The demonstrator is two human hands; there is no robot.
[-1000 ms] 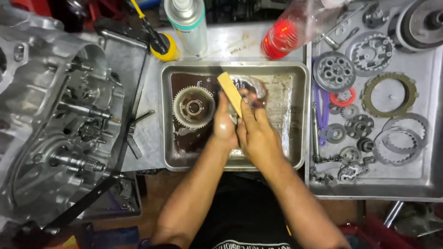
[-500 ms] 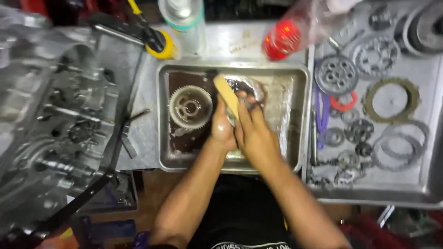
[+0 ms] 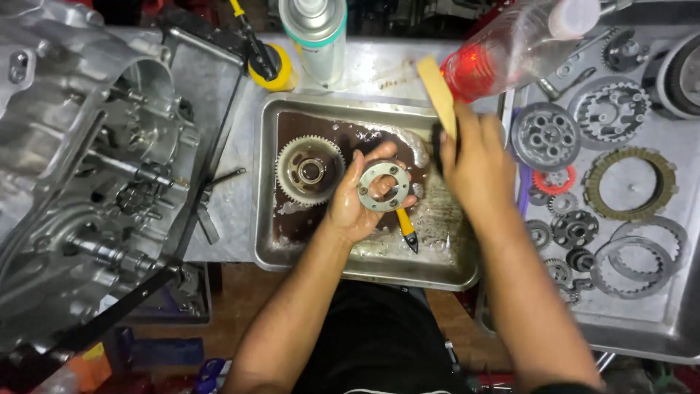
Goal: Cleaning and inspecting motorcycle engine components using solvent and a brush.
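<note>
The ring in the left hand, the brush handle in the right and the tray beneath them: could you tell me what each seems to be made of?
The ring looks like bare grey metal, wet and shiny, with bolt holes. The brush handle appears to be pale unpainted wood, flat and matt. The tray looks like steel or aluminium sheet: dull silver, with a rolled rim and dark liquid inside.

A: Colours in the shallow steel tray (image 3: 467,277)?
B: Dark brown liquid; grey toothed steel gear (image 3: 310,171); pale silver flat ring plate (image 3: 384,187); tan wooden brush handle (image 3: 437,93).
A: Right edge?
B: Olive-brown friction ring (image 3: 630,184), small red ring (image 3: 553,180).
</note>
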